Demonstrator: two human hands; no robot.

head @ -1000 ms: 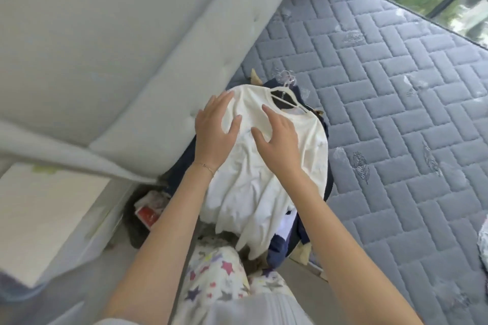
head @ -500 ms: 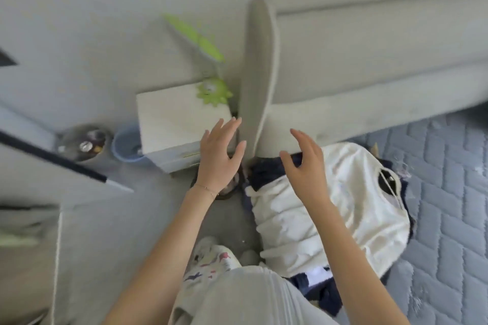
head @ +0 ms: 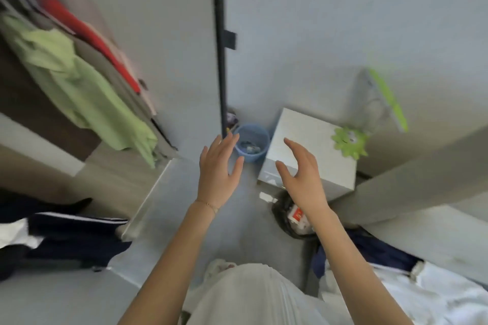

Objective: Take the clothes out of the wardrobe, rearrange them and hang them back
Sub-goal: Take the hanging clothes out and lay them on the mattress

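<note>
Two bare hands are raised side by side in the middle of the view, both empty. The left hand (head: 219, 174), with a thin bracelet (head: 207, 204) at its wrist, has its fingers spread and touches nothing. The right hand (head: 301, 174) is at its 3 o'clock, fingers loosely curled apart and also holding nothing. At 10 o'clock from the hands is the open wardrobe (head: 39, 113), where two garments can be counted, both blurred: one light green garment (head: 87, 92) hanging down and one red garment (head: 89, 34) behind it. At 8 o'clock, one dark navy garment with white stripes (head: 74, 237) lies low at the left edge. At 5 o'clock, one white garment (head: 427, 295) lies over dark navy clothing (head: 383, 250); the right forearm crosses in front of this pile and hides part of it. At 12 o'clock, past the fingertips, stands one small blue bin (head: 252, 144) on the floor, beside a tall dark door edge (head: 221, 66). At 1 o'clock is one white bedside cabinet (head: 314, 155) with a green flower-shaped lamp base (head: 348, 142) on its far corner. Below the right wrist, one dark round container (head: 287, 221) sits on the floor, partly hidden by the arm. One grey padded headboard (head: 422, 174) runs across at 3 o'clock.
</note>
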